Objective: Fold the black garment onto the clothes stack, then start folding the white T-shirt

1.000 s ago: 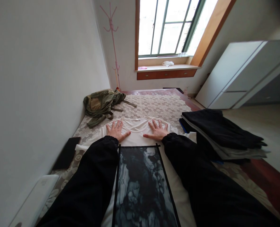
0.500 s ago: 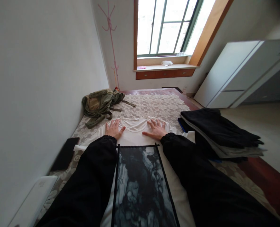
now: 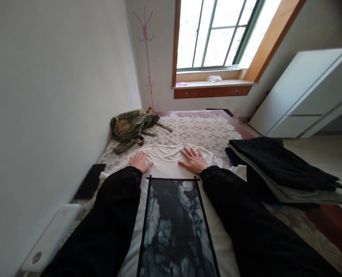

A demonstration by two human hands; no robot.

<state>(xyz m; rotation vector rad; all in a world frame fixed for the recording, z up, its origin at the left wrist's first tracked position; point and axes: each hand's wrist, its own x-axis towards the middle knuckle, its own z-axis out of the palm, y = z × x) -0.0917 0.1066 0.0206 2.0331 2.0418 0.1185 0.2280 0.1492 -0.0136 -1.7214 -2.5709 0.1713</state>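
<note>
Spread out in front of me is a white T-shirt (image 3: 162, 169) with a dark, smoky rectangular print down its front. Its neckline points away from me. My left hand (image 3: 141, 161) lies flat on the shirt to the left of the collar, fingers stretched out. To the right of the collar, my right hand (image 3: 193, 159) rests flat as well, its fingers spread. Neither hand grips anything. My black sleeves cover much of the shirt's two sides.
A lace-patterned cloth (image 3: 199, 129) covers the table. At the far left lies a green backpack (image 3: 133, 125); a folded clothes stack (image 3: 280, 165) sits on the right. Along the left wall are a black flat object (image 3: 90, 181) and a white power strip-like device (image 3: 52, 236).
The view has swung slightly left, so the surroundings appear further right. My left hand has slid a little nearer me over the shirt; both hands stay flat.
</note>
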